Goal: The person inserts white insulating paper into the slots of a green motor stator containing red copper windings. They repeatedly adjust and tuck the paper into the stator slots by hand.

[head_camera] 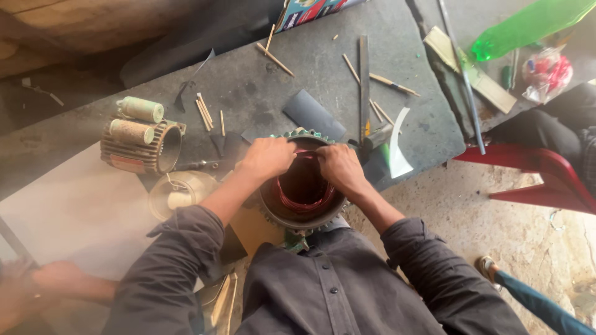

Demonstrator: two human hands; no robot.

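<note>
Bracing the motor stator (302, 211) against the body, the left hand (268, 158) and right hand (340, 169) curl closed over its far rim, fingers pressing copper windings (304, 197) inward.

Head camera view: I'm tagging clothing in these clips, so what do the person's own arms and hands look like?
Both arms wear dark grey button-shirt sleeves, pushed up near the elbows, forearms bare. The left hand and right hand are bare: no gloves; no rings or watch are visible.
</note>
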